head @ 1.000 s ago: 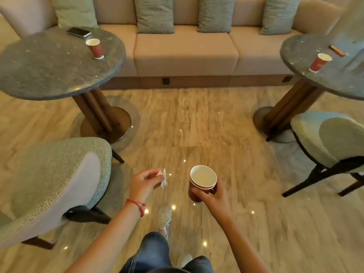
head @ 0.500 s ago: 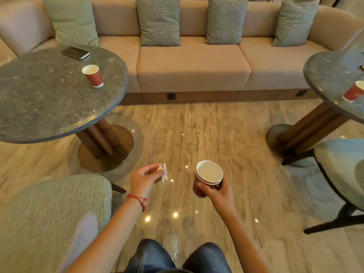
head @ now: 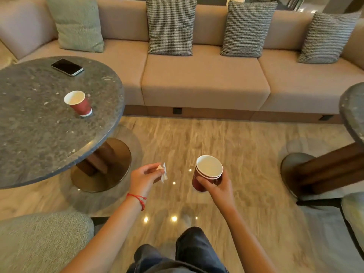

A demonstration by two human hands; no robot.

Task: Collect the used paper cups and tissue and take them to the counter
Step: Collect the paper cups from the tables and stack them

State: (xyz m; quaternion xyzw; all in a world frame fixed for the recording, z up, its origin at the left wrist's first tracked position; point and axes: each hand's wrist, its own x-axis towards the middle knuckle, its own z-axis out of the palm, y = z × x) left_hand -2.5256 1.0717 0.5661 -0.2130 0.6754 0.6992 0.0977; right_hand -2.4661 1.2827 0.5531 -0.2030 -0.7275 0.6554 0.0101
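Step in hand: collecting, part done by my judgement; the person stands between two benches with both hands loaded.
Left grip: the left hand (head: pixel 144 178) has its fingers curled round a crumpled white tissue (head: pixel 163 172), which sticks out past the fingertips.
Right grip: the right hand (head: pixel 217 189) is wrapped round a stack of red paper cups (head: pixel 207 173), two rims showing, upright and empty.
Cup left to fetch: a single red cup (head: pixel 78 103) stands upright on the round stone bench (head: pixel 39 138) at about ten o'clock from the hands, well apart from them.
Nearby: a dark phone (head: pixel 67 67) lies farther back on the same bench, not part of the job.
Next move calls for: reaching to ten o'clock and nesting the stack with that cup, since neither hand is free.
Counter: not in view.
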